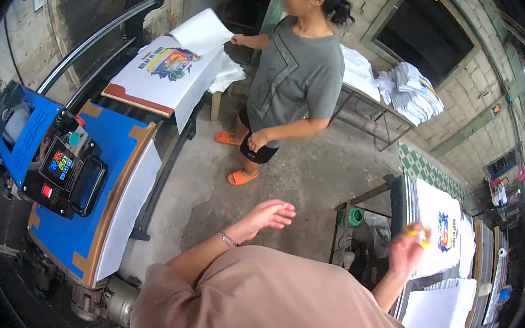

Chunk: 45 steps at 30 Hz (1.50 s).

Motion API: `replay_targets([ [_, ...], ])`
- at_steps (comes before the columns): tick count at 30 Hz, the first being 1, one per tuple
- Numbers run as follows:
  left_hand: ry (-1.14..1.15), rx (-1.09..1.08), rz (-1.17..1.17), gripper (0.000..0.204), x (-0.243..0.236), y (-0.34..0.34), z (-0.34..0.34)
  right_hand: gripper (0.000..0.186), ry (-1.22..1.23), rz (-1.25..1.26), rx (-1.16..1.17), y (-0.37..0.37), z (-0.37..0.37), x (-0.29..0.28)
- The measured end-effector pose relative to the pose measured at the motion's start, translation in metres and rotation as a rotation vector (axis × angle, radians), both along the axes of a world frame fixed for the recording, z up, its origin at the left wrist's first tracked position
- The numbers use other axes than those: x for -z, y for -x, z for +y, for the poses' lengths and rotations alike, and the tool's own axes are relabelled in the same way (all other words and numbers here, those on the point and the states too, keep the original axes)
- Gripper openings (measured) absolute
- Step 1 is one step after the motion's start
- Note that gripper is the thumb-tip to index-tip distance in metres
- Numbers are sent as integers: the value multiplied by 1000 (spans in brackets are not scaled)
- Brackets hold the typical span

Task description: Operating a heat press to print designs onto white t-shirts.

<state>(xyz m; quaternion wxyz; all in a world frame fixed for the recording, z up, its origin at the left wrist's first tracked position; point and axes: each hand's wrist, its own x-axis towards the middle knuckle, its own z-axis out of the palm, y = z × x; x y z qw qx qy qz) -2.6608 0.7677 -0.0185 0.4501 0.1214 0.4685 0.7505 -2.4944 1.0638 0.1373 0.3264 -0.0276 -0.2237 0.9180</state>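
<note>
My left hand (267,216) hangs open in the air over the concrete floor, fingers apart, a bracelet at its wrist, holding nothing. My right hand (408,246) is blurred and pinches a small yellow item (418,233) just beside a white printed shirt (440,226) that hangs on a dark stand at the right. A blue heat press (64,177) stands to my left with its head down on the near plate. On its far plate lies a white shirt with a colourful print (168,72).
A person in a grey shirt and orange sandals (295,75) stands across from me, lifting a white sheet (202,32) off the far shirt. Folded white shirts (410,89) pile on a rack behind that person. More white shirts (437,308) lie at lower right.
</note>
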Motion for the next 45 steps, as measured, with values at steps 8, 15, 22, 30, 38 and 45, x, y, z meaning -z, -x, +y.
replay_targets([
  [8, -88, -222, -98, 36, -2, -23, -50, 43, -723, 629, -88, -18, 24, -74],
  [15, -130, -501, -159, 35, 28, -45, -107, 52, 133, 259, 496, 26, 86, -18],
  [22, -191, -695, -179, 54, 13, -55, -124, 13, 88, -396, -921, 144, -117, 95],
  [30, -623, -935, -411, 73, 11, -65, -127, 22, -1040, -652, -1749, 128, -255, 125],
  [38, -744, -737, -419, 72, 8, -46, -100, 18, -942, -582, -1537, 115, -223, 139],
  [45, -500, -658, -235, 60, -22, -18, -79, 20, -977, -411, -458, 140, -183, 55],
])
